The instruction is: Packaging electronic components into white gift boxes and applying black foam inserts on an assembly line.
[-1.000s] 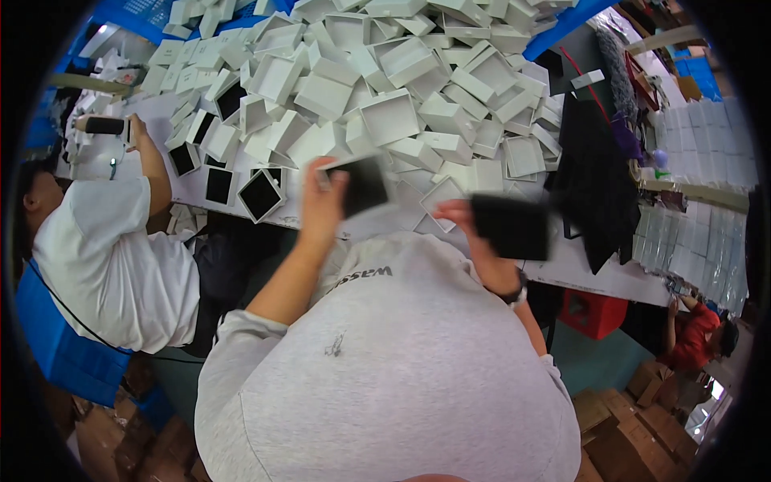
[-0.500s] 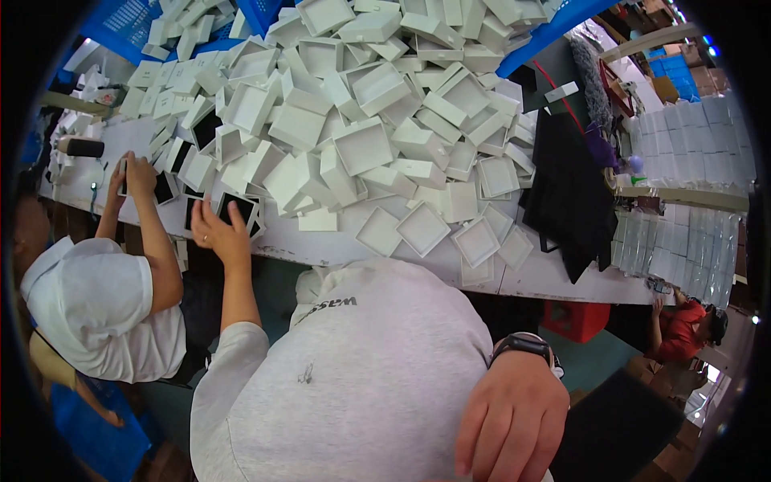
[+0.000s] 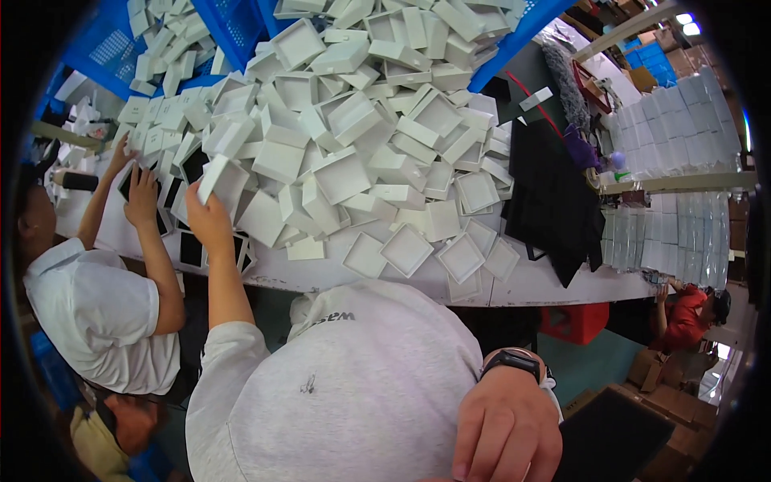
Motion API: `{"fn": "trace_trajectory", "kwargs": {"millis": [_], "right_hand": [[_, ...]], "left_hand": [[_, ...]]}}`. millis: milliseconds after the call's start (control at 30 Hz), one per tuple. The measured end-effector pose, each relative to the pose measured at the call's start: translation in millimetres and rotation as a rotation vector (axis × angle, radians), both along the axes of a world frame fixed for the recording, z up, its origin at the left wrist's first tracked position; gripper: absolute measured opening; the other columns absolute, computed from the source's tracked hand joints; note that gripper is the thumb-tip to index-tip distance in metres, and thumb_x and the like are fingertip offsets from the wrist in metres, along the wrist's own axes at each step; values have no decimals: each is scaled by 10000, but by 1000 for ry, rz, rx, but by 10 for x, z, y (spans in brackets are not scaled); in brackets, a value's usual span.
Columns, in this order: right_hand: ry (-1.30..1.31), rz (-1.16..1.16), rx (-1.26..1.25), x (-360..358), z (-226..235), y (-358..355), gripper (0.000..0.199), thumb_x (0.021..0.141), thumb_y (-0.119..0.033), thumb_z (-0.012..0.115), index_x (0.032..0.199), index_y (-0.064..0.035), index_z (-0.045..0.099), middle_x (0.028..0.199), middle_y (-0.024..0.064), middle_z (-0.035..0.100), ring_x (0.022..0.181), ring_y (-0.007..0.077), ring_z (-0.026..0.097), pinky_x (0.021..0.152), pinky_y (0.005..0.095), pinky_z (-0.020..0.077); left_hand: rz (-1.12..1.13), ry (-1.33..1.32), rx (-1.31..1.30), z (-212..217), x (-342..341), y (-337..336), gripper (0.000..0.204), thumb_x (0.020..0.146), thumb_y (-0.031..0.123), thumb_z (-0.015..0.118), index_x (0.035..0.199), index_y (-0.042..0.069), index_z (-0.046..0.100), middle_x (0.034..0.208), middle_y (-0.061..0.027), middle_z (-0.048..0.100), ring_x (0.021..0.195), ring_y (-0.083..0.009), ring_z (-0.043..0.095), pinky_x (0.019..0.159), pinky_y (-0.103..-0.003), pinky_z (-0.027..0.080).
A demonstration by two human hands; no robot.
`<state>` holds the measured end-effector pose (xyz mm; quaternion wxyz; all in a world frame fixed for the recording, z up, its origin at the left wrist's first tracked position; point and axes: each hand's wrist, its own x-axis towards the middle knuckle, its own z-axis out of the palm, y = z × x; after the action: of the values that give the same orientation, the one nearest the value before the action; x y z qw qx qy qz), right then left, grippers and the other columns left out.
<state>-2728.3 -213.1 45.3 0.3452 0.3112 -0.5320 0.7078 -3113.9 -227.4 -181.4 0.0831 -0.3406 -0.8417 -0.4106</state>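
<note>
My left hand (image 3: 209,219) reaches up to the near left side of a heap of white boxes (image 3: 281,153). Its thumb and fingers are closed on the edge of a white open box (image 3: 228,183). Several dark flat panels, like phone screens (image 3: 192,248), lie beside and beneath that arm. My right hand (image 3: 511,426), with a black watch (image 3: 514,364) on its wrist, hangs low at the bottom of the view, away from the table. Its fingers are loosely bent and slightly apart, with nothing visible in them; some fingertips are near the picture's lower edge.
A co-worker in a white shirt (image 3: 104,313) handles a dark panel at left. Blue crates (image 3: 229,36) stand behind the heap. Shallow white trays (image 3: 405,249) lie near the table's front edge. A black bag-like sheet (image 3: 550,201) and wrapped stacks (image 3: 671,120) are to the right.
My left hand has moved up and onto a white box from over the dark panels, its fingers closing. The view has shifted slightly; my right hand stays low. The co-worker's hands have moved too.
</note>
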Motion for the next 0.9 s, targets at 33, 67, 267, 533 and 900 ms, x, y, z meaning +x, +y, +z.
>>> {"fn": "trace_trajectory", "kwargs": {"millis": [33,67,267,533,900], "right_hand": [[-1,-11,11,0,12,-7,117,876,-143,565,963,-140,644,1204,139,504,1057,277,507,873,349,459],[16,-17,-5,-15,26,-4,113,874,-147,570,958,-154,644,1198,132,501,1042,269,513,867,349,463],[35,-110,104,102,103,32,94,861,-164,597,943,-181,639,1200,125,491,1028,255,515,870,353,464],[61,-171,149,133,235,-69,106,864,-170,594,967,-172,617,1194,128,500,1030,252,514,873,365,462],[-943,-387,-463,248,-796,190,490,966,-452,332,834,-17,512,742,66,530,675,163,528,629,312,419]], "left_hand": [[-11,-1,11,63,42,-3,234,845,129,509,1038,2,548,987,-182,594,927,-336,579,812,-391,449],[17,-32,98,124,68,-9,232,851,125,516,1050,9,546,985,-156,597,917,-301,584,808,-377,450],[-167,-1165,491,340,730,5,253,870,84,533,1120,52,515,991,-63,594,866,-148,587,755,-273,486],[-787,-1747,-280,543,1651,-346,321,824,104,587,1130,40,515,1002,-52,602,908,-155,609,728,-293,524],[-551,-1473,142,887,1935,-101,438,884,140,558,1283,75,389,1052,-58,570,889,-128,580,673,-258,500]]}}
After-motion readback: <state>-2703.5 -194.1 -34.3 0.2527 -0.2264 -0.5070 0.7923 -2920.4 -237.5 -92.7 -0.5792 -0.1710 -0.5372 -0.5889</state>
